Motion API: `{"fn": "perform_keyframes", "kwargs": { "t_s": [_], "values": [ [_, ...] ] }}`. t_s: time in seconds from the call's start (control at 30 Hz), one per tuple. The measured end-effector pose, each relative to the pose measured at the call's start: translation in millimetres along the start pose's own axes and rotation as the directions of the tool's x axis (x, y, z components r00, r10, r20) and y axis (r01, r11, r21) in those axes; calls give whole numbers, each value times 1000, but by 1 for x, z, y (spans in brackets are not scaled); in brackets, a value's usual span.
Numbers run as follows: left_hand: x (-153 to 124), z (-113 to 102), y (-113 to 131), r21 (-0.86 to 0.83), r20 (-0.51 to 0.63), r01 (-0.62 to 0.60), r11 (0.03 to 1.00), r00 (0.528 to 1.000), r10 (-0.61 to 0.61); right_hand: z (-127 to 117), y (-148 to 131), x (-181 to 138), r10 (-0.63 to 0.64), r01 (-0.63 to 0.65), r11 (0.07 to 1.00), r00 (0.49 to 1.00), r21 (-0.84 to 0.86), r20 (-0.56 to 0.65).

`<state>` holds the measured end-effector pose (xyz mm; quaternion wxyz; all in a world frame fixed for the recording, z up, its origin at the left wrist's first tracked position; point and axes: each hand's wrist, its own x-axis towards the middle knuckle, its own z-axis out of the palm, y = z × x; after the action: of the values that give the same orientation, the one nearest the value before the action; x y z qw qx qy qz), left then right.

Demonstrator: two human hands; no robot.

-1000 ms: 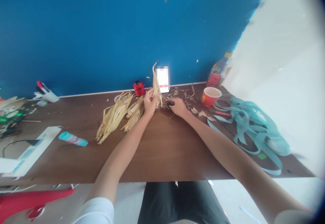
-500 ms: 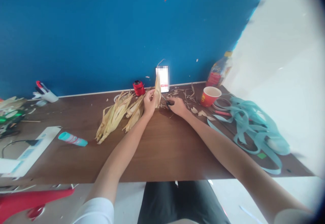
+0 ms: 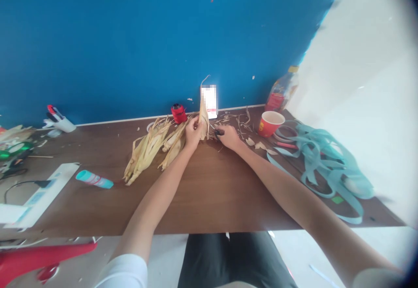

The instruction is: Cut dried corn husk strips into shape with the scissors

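Note:
My left hand [image 3: 193, 132] is closed around a dry corn husk [image 3: 204, 116] that stands upright, its thin tip pointing up. In my right hand [image 3: 227, 136] are scissors [image 3: 217, 133] with dark handles; their blades point left at the lower part of the husk. Whether the blades touch the husk I cannot tell. Left of my left hand lie more dry husks [image 3: 148, 151] in a loose pile, with a smaller bundle [image 3: 173, 151] close by my wrist. Behind the held husk a white upright card or screen [image 3: 212, 101] leans near the wall, partly hidden and blurred.
Husk scraps [image 3: 240, 122] litter the table's back. To the right stand a red paper cup [image 3: 271, 125], a bottle [image 3: 282, 90] and a heap of teal ribbon [image 3: 326, 162]. A red object [image 3: 178, 114], a teal tube [image 3: 94, 179], a power strip [image 3: 45, 196] and a pen holder [image 3: 65, 124] are leftward.
The held husk has shifted slightly, and its lower part appears wider toward the scissors. Both hands stay in nearly the same place.

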<state>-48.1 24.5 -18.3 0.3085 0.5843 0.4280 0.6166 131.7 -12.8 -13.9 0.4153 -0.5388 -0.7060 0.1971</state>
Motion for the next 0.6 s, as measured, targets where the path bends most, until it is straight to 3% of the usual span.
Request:
{"fn": "perform_keyframes", "kwargs": {
  "t_s": [0.27, 0.6],
  "values": [
    [-3, 1, 11, 27, -57, -6, 1000, 998, 7, 0, 1, 0, 3, -4, 1000, 1000, -30, -16],
    [-2, 0, 6, 16, -122, -3, 1000, 993, 5, -2, -1, 1, -11, 10, 1000, 999, -28, -34]
  ]
}}
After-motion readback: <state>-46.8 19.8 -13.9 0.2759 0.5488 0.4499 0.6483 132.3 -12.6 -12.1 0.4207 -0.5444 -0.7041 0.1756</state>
